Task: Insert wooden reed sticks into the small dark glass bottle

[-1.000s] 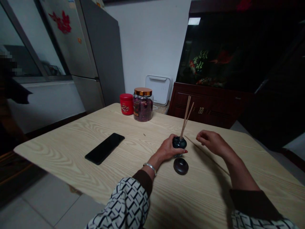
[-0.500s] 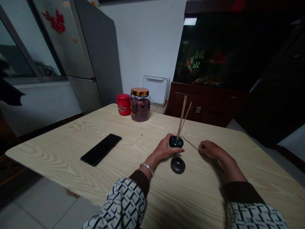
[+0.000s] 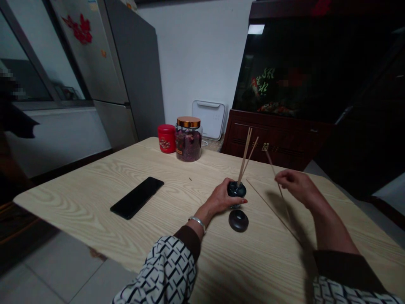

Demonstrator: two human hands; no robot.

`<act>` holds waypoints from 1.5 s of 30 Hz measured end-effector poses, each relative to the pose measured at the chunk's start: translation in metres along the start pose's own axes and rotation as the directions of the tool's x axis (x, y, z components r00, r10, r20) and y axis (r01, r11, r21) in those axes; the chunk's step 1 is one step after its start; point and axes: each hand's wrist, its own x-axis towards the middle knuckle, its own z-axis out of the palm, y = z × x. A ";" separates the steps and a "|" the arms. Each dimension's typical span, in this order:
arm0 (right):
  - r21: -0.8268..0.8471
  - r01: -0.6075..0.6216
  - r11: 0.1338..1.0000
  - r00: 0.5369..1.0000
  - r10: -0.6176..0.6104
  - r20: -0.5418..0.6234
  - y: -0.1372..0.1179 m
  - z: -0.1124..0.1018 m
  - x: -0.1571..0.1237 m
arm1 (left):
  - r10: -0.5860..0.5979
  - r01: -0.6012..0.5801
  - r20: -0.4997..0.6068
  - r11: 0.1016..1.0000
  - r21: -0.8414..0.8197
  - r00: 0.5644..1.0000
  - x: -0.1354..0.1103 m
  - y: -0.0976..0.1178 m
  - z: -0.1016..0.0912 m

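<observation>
My left hand is wrapped round a small dark glass diffuser bottle standing on the table. Several thin reed sticks lean out of its neck. Just in front of the bottle lies a round dark cap with a hole in its middle. My right hand is raised over the table to the right, its fingers pinching one reed stick that tilts up to the left. Beneath that hand another reed stick lies on the tabletop.
A black phone rests on the wooden table at left. Towards the back stand a red canister and a jar of dried petals with a copper-coloured lid. Behind the table are a fridge and a fish tank on a cabinet.
My right hand has risen from the tabletop and shifted right, lifting a reed stick, while another stays lying there. My left hand keeps its hold on the bottle.
</observation>
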 end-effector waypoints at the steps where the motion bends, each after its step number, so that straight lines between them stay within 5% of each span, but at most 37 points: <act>1: 0.149 -0.007 0.989 0.996 0.020 -0.086 -0.013 -0.003 0.000 | 0.000 0.000 0.000 1.000 -0.001 1.000 0.000 0.000 0.000; 4: 0.589 0.096 0.803 0.930 0.140 -0.341 -0.054 0.002 -0.006 | -0.010 0.010 0.003 1.000 -0.002 1.000 0.000 -0.001 0.000; 7: 0.706 0.218 0.674 0.889 0.162 -0.429 -0.083 0.019 -0.016 | -0.021 0.021 -0.001 1.000 0.006 1.000 0.000 0.000 0.000; 16: 0.480 0.343 0.807 0.860 -0.063 -0.507 -0.086 0.055 -0.025 | -0.005 0.005 0.001 1.000 0.003 1.000 -0.001 0.000 0.000; 21: 0.405 0.299 0.864 0.910 -0.131 -0.392 -0.086 0.064 -0.029 | 0.002 -0.002 -0.010 1.000 0.010 1.000 0.000 -0.003 0.001; 27: 0.342 0.154 0.927 0.986 -0.124 -0.110 -0.072 0.083 -0.031 | 0.014 -0.014 -0.017 1.000 0.021 1.000 0.001 -0.003 0.001; 31: 0.236 0.078 0.969 0.991 -0.102 0.091 -0.058 0.085 -0.025 | 0.027 -0.027 -0.013 0.999 0.032 1.000 0.000 -0.002 0.000; 35: -0.001 0.104 0.995 0.958 -0.100 0.268 -0.034 0.056 -0.011 | 0.011 -0.011 0.004 1.000 0.017 1.000 -0.001 -0.001 -0.001; 37: -0.266 0.149 0.952 0.929 -0.043 0.368 -0.014 0.039 -0.006 | -0.004 0.003 0.007 1.000 0.015 1.000 -0.001 0.000 -0.001; 40: -0.625 0.141 0.768 0.889 0.179 0.421 0.015 0.023 -0.005 | -0.016 0.016 0.002 1.000 0.018 1.000 -0.001 0.002 -0.001; 45: -0.788 0.120 0.604 0.818 0.390 0.423 0.038 0.023 -0.010 | -0.021 0.021 0.001 1.000 0.016 1.000 -0.001 0.004 -0.001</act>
